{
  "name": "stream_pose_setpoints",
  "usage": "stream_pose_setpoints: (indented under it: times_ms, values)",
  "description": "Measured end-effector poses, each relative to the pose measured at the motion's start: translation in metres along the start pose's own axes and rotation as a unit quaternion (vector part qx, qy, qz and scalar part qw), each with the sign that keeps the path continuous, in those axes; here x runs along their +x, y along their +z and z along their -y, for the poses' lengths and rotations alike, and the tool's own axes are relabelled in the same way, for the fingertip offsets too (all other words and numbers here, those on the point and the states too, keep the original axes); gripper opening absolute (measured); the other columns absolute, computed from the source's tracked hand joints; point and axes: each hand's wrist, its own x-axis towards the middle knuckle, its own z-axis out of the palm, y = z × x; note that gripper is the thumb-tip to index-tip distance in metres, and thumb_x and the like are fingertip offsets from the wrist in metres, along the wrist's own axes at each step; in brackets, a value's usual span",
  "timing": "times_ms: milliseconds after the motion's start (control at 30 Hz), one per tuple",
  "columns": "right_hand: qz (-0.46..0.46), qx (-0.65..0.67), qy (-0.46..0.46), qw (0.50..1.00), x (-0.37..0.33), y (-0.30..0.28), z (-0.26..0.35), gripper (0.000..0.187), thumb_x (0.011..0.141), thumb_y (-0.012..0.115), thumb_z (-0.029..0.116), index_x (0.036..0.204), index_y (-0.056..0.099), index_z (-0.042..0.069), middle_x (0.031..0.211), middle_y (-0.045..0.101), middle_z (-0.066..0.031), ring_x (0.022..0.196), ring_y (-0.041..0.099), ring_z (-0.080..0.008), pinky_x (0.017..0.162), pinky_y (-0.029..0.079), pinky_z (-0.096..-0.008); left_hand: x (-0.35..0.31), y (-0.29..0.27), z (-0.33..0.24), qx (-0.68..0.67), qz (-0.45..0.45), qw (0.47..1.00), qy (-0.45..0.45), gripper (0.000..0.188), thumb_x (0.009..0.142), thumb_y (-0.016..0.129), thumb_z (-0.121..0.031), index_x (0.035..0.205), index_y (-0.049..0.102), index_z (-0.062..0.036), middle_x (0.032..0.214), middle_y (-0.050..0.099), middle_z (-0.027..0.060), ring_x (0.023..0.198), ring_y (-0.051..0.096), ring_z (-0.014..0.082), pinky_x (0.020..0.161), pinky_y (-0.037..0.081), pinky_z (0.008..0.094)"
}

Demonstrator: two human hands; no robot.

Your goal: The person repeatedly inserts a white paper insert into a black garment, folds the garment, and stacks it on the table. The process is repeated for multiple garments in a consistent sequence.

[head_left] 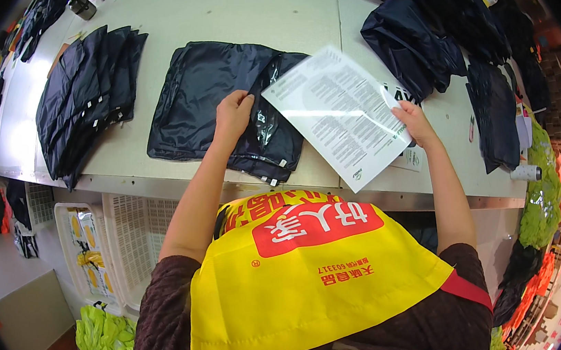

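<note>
My right hand (415, 124) is closed on the right edge of a glossy printed plastic sheet or bag (339, 116), which is tilted above the table and covered in small text. My left hand (233, 114) pinches at a fold of a dark navy folded garment (205, 87), its fingertips partly hidden. This shiny, thin garment lies in a stack at the table's middle, small white labels sticking out at its near edge. Part of its right side has a glossy, plastic-like shine, close to the sheet's left corner. Under the sheet's right side, other printed pieces are mostly covered.
Fanned dark folded pieces (88, 100) lie on the left of the pale table (262, 14). Heaped dark garments (411, 42) and another stack (495, 116) are at the right. A thread spool (526, 173) sits at the near right edge. White plastic baskets (141, 225) stand below the left edge.
</note>
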Motion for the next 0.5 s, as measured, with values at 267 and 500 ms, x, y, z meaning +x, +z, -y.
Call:
stream_pose_setpoints:
  times_ms: [267,500]
  values:
    - [0.041,-0.100,-0.022,0.994,0.008,0.015,0.007,0.022,0.086,0.057,0.016,0.099,0.059,-0.002,0.083,0.062,-0.0020,0.070,0.055,-0.0065,0.064,0.045,-0.0212,-0.003,0.000,-0.012,0.054,0.005,0.996,0.076,0.022,0.080,0.059,-0.016,0.090,0.061,0.0038,0.071,0.061,0.0162,0.061,0.059,0.0246,0.060,0.046,0.0319]
    - [0.130,-0.134,0.071,0.980,0.031,0.061,0.030,0.023,0.084,0.058,0.016,0.097,0.061,-0.003,0.081,0.064,-0.0048,0.066,0.059,-0.0095,0.061,0.047,-0.0242,-0.015,0.011,-0.023,0.140,-0.003,0.974,0.176,0.018,0.077,0.058,-0.009,0.090,0.061,0.0040,0.080,0.061,0.0206,0.075,0.060,0.0351,0.067,0.047,0.0362]
